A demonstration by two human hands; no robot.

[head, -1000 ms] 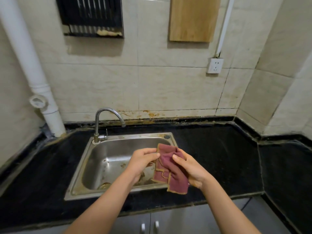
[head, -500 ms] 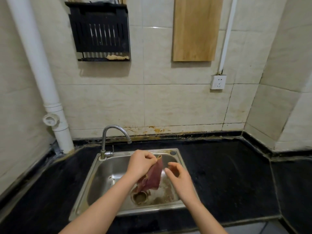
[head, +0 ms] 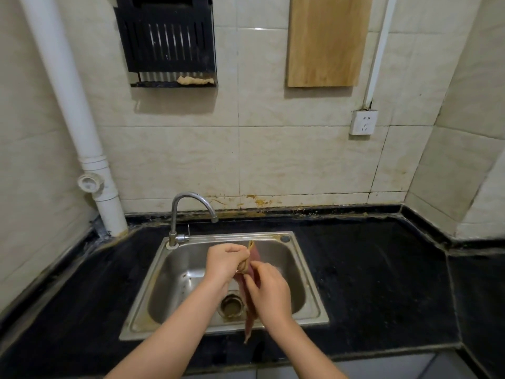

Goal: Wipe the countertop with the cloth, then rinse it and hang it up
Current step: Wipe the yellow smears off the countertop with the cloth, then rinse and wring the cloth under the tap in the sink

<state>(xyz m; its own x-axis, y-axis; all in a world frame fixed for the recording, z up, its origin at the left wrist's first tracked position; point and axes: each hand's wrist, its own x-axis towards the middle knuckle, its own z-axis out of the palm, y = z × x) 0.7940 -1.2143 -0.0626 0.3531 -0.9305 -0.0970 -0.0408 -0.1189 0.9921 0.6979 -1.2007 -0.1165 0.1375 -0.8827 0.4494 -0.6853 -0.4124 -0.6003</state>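
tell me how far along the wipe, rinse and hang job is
Wiping looks over: the cloth is off the countertop and both hands hold it over the sink, the left hand gripping its top, the right hand pinching lower down. No water shows at the tap, so whether rinsing is done I cannot tell. Hanging it up is left.

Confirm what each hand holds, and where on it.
Both hold the maroon cloth: left hand grips its top edge, right hand pinches just below.
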